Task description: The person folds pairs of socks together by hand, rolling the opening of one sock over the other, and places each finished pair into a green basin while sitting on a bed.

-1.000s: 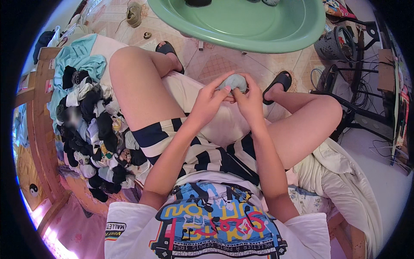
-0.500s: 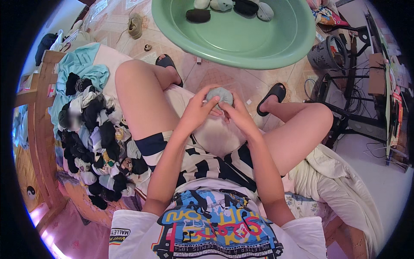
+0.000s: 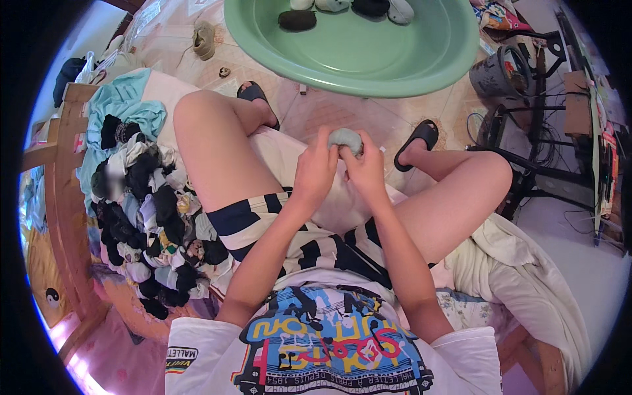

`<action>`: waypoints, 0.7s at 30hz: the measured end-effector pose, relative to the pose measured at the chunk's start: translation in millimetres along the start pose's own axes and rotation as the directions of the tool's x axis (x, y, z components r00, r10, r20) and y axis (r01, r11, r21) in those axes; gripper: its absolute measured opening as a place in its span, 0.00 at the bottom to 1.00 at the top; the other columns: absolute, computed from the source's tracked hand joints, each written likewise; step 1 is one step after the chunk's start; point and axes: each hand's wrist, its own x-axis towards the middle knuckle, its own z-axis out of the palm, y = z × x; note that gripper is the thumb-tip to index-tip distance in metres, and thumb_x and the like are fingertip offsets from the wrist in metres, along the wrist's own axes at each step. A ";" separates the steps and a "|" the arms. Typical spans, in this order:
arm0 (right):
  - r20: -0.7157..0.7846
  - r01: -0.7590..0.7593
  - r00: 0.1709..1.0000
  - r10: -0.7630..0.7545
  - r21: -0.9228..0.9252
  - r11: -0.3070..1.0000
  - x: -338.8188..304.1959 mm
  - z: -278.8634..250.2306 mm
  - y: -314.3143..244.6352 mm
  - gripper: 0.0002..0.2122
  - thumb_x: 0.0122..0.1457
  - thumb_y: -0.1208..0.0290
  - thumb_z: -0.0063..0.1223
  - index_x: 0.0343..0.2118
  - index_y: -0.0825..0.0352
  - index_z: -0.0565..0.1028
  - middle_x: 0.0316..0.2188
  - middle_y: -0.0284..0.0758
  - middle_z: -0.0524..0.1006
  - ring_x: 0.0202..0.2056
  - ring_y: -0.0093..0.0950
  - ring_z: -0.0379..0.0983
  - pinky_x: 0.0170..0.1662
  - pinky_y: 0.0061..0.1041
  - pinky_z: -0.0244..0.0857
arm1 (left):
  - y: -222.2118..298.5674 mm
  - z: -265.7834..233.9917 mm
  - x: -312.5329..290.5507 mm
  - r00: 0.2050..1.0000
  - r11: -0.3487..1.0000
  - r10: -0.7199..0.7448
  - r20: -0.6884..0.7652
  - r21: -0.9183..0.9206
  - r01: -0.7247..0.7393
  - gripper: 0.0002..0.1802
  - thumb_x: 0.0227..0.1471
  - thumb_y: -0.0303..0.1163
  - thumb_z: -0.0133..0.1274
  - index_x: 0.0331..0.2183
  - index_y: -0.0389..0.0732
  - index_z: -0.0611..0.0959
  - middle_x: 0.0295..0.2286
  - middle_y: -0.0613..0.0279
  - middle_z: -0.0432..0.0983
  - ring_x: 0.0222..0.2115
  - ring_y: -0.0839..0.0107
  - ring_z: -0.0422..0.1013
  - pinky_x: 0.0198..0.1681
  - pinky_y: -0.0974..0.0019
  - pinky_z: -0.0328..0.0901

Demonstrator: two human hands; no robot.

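Between my knees I hold a rolled grey-green sock (image 3: 346,139) in both hands. My left hand (image 3: 316,168) grips its left side. My right hand (image 3: 366,167) pinches the right side, thumb at the near edge. The sock is curled into a rounded bundle, and my fingers hide part of it. Beyond it stands a large green basin (image 3: 349,85). Rolled socks lie at its far side: a dark brown one (image 3: 297,20), a black one (image 3: 370,7), a grey one (image 3: 401,12) and whitish ones. To my left is a heap of loose black, white and grey socks (image 3: 166,212).
A light blue cloth (image 3: 125,99) lies beyond the heap, beside a wooden bed rail (image 3: 69,191). A grey bin (image 3: 500,72) and a black metal frame (image 3: 526,141) stand at the right. Pale bedding (image 3: 520,276) is bunched at my right. A beige shoe (image 3: 203,41) rests on the tiles.
Both hands have shifted slightly right and away from me with the sock. My left hand has turned more upright, and the sock's round shape now looks more curved and folded.
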 end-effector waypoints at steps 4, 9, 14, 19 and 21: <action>0.244 -0.214 0.959 0.145 0.285 0.934 3.2 -25.1 -8.8 0.16 0.62 0.66 0.54 0.49 0.70 0.70 0.26 0.33 0.75 0.21 0.18 0.70 0.18 0.19 0.67 | 4.4 -28.7 8.1 0.880 0.763 -0.269 0.391 -0.471 0.443 0.18 0.61 0.33 0.47 0.52 0.41 0.68 0.32 0.61 0.75 0.25 0.76 0.71 0.31 0.70 0.68; 0.382 -0.310 0.906 0.181 0.310 0.899 4.5 -39.8 -23.8 0.18 0.61 0.68 0.54 0.53 0.68 0.68 0.27 0.32 0.73 0.21 0.18 0.70 0.19 0.19 0.68 | 10.9 -38.9 3.7 0.860 0.633 -0.177 0.479 -0.613 0.472 0.18 0.61 0.33 0.49 0.51 0.40 0.70 0.33 0.67 0.73 0.23 0.78 0.68 0.30 0.73 0.68; 0.287 -0.152 0.955 0.074 0.258 0.954 -3.7 -27.6 -15.5 0.12 0.61 0.73 0.51 0.48 0.66 0.70 0.26 0.33 0.74 0.21 0.19 0.72 0.20 0.21 0.68 | 22.3 -28.4 0.3 0.943 0.928 -0.175 0.283 -0.272 0.254 0.16 0.58 0.27 0.50 0.49 0.42 0.71 0.30 0.60 0.75 0.20 0.74 0.70 0.25 0.69 0.67; 0.134 0.077 0.988 -0.078 0.016 0.997 -10.0 -16.0 -13.4 0.12 0.59 0.75 0.50 0.46 0.66 0.69 0.22 0.35 0.75 0.21 0.21 0.72 0.20 0.21 0.64 | 19.5 -5.4 -2.3 0.989 0.963 -0.130 0.067 -0.228 0.142 0.14 0.56 0.25 0.48 0.45 0.42 0.71 0.28 0.46 0.76 0.28 0.51 0.74 0.28 0.59 0.68; 0.123 0.135 0.984 -0.126 -0.072 0.988 -8.8 -14.2 -11.0 0.12 0.59 0.74 0.51 0.46 0.65 0.69 0.23 0.35 0.76 0.21 0.21 0.72 0.21 0.20 0.62 | 18.3 -6.6 -1.7 0.988 0.956 -0.139 0.070 -0.252 0.153 0.13 0.56 0.26 0.48 0.45 0.43 0.71 0.29 0.42 0.77 0.33 0.42 0.75 0.32 0.55 0.69</action>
